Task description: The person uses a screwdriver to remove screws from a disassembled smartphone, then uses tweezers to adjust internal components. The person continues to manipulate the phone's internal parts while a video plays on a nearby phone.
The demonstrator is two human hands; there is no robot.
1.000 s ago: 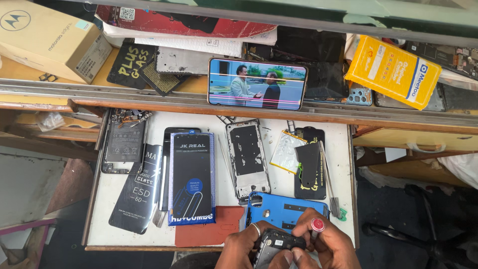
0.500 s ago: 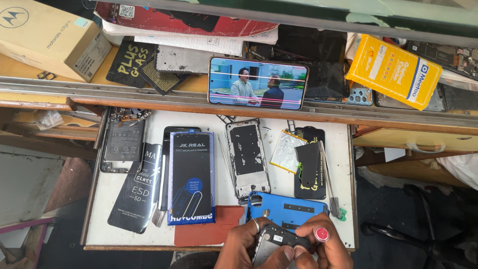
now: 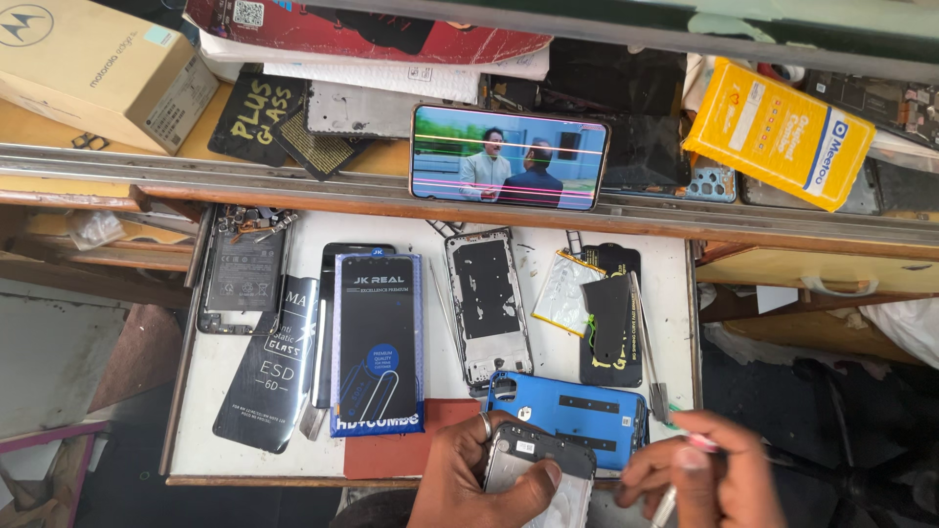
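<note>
Right hand (image 3: 709, 474) has drawn right, off the phone frame (image 3: 538, 474).
Left hand (image 3: 469, 479) clasps the frame; right fingers pinch a slim tool (image 3: 665, 504).

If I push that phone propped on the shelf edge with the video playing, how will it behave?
The phone looks thin and stiff, so it would likely slide as one piece. It rests along the metal rail, so a push toward the white tray below could tip it off. Coloured lines cross its screen, so it is probably already damaged and fragile.
</note>
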